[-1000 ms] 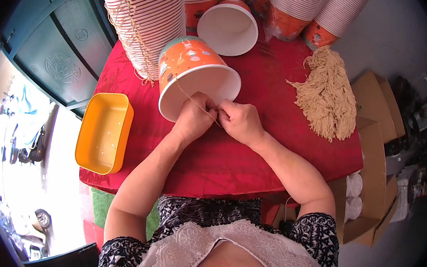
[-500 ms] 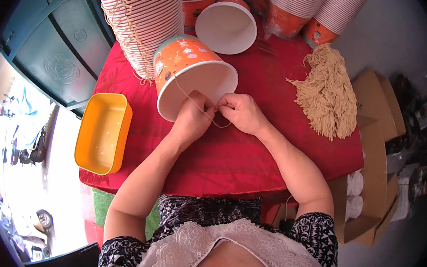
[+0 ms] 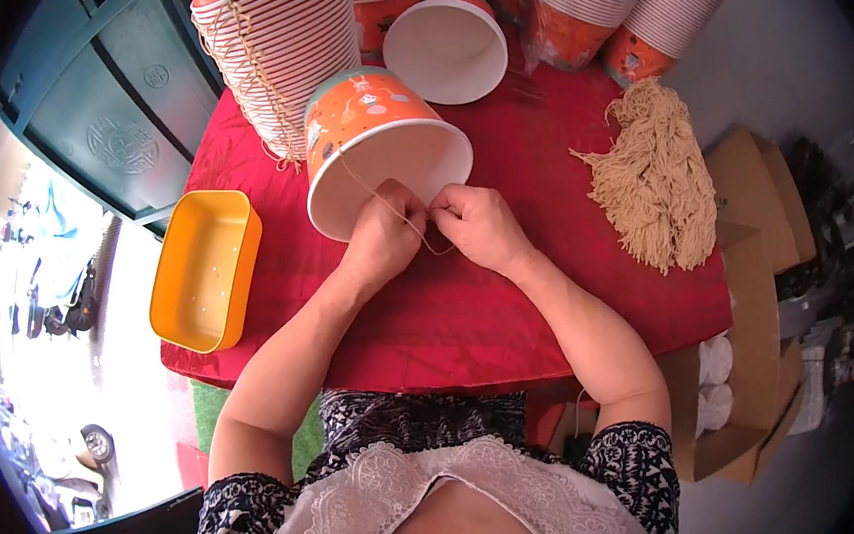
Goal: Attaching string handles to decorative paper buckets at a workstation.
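Note:
An orange patterned paper bucket (image 3: 370, 111) lies tipped on its side, its white open mouth facing me. A thin tan string (image 3: 360, 179) runs from its rim down over my left hand and loops below my fingers. My left hand (image 3: 384, 235) reaches to the lower rim, fingers pinched on the string. Right against it, my right hand (image 3: 484, 224) pinches the string too, fingertips meeting those of the left. What exactly lies between the fingertips is too small to make out. Behind stands a tall stack of paper buckets (image 3: 295, 56) with knotted strings hanging down its side.
At the left edge of the red-covered table (image 3: 403, 339) stands a yellow plastic bin (image 3: 205, 274). A bundle of tan strings (image 3: 656, 184) lies on the right. Another bucket (image 3: 445, 50) lies on its side at the back, before several stacks. Cardboard boxes (image 3: 750, 292) stand beside the table.
My hands keep nearly the same place, with the fingertips drawn slightly closer together. The view has shifted a little; the buckets otherwise look the same.

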{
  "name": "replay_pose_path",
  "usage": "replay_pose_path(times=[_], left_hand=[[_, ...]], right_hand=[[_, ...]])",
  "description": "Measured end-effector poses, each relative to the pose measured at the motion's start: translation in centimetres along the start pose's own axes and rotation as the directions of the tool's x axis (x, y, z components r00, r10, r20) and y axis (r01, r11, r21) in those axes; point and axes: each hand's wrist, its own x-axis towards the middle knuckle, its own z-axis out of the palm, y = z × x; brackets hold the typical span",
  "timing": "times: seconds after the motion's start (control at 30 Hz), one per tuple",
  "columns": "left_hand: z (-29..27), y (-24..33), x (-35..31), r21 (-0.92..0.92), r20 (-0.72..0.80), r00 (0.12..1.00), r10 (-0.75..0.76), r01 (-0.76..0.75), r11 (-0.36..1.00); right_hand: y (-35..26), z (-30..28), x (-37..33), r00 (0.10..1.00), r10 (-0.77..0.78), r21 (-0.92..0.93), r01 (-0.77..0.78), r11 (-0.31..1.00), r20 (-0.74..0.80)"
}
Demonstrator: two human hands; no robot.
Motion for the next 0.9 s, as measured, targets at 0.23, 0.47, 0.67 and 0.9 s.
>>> replay_pose_path(times=[0.23,0.47,0.67,0.9], left_hand=[[-0.6,1.0,0.1,-0.008,-0.001,0.991,-0.136,0.136,0.991],[-0.3,0.4,0.0,0.040,-0.053,0.995,-0.090,0.092,0.995],[0.4,1.1,0.1,0.086,-0.101,0.989,-0.104,0.112,0.990],[-0.7,-1.0,0.6,0.261,-0.150,0.987,-0.062,0.100,0.960]], right_hand=[[-0.4,-0.6,-1.1,0.993,-0.119,-0.182,0.119,0.976,0.008],[-0.7,-0.6,-1.5,0.986,-0.161,-0.290,0.165,0.943,0.038],[-0.5,-0.6,-1.4,0.982,-0.178,-0.292,0.190,0.937,0.069],[-1.7,-0.9,-2.4,0.981,-0.102,-0.208,0.136,0.969,0.166]])
